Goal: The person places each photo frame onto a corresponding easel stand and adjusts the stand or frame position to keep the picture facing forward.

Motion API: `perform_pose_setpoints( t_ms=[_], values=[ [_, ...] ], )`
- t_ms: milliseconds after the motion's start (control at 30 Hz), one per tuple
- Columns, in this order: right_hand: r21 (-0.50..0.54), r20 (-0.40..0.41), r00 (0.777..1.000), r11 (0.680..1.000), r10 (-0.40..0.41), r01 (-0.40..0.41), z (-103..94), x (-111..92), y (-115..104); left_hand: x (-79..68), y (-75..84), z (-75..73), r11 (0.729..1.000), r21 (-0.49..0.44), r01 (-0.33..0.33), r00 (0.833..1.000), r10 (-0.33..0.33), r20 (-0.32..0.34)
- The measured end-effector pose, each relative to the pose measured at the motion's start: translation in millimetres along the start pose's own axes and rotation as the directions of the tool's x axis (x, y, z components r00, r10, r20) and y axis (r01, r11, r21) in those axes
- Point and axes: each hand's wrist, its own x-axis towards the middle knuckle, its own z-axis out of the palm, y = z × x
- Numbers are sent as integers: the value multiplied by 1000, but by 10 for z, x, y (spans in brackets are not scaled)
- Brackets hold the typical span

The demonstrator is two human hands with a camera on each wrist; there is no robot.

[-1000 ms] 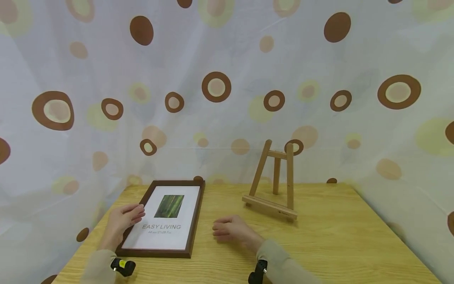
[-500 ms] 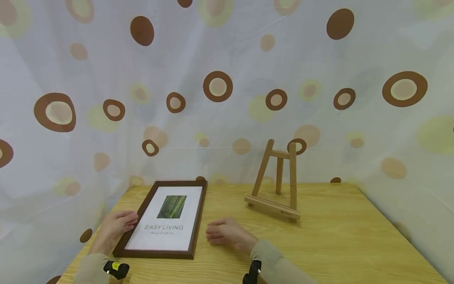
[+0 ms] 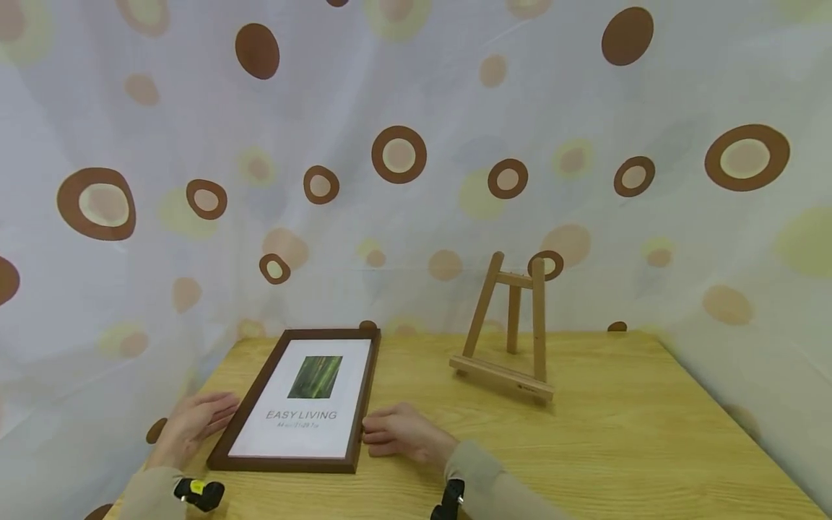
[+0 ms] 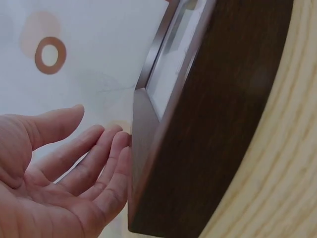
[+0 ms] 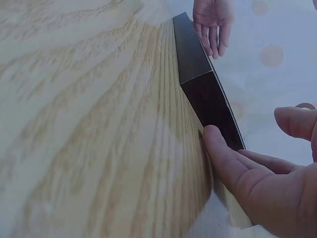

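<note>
A dark brown picture frame (image 3: 354, 433) lies flat on the table, with a white "EASY LIVING" sheet and a small green picture inside. Beside its left edge is my left hand (image 3: 193, 425), fingers nearly straight and thumb apart, as the left wrist view shows. My right hand (image 3: 406, 435) has its fingertips right at the frame's right edge. In the right wrist view the fingers (image 5: 233, 161) extend along the frame's dark side, thumb held away. Neither hand curls round the frame.
A small wooden easel (image 3: 500, 377) stands at the back right of the wooden table (image 3: 617, 448). A white curtain (image 3: 416, 87) with brown and yellow circles hangs behind and along both sides. Black camera straps (image 3: 200, 493) are on both wrists.
My left hand has moved left and down, from over the frame's left edge to beside it. My right hand has moved left up to the frame's right edge. The view has shifted slightly.
</note>
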Motion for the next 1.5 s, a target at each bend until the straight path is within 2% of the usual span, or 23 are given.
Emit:
perform_pose_setpoints(
  t_ms=[133,367,533,800,1033,1167,1300,1433,1500],
  values=[
    [-15,-6,1000,1000,5,-5,22,22,12,-8,-5,-45,1000,11,6,1000,-6,9],
    [-49,-29,1000,999,5,-6,63,26,-8,-27,-21,-76,996,87,-2,1000,2,4],
    [-44,-40,999,999,11,-12,75,3,-25,-17,-65,-73,994,104,15,1000,-18,25],
    [-50,-63,998,999,17,-20,68,18,-20,7,-83,-56,983,181,20,999,-28,44],
    [-63,-112,993,998,-31,24,116,-10,45,-24,-66,-73,990,134,44,995,-56,82],
    [27,-128,990,998,-55,59,149,-30,57,-24,-49,-69,989,139,46,993,-59,97],
    [90,-144,989,994,-42,56,183,-86,47,-38,-99,-68,987,151,54,990,-73,120],
    [83,-191,981,995,-41,58,206,-108,46,-61,-122,-91,993,93,71,975,-88,202],
    [85,-210,977,994,-45,65,204,-101,49,-69,-98,-100,995,58,75,962,-87,257]
  ],
)
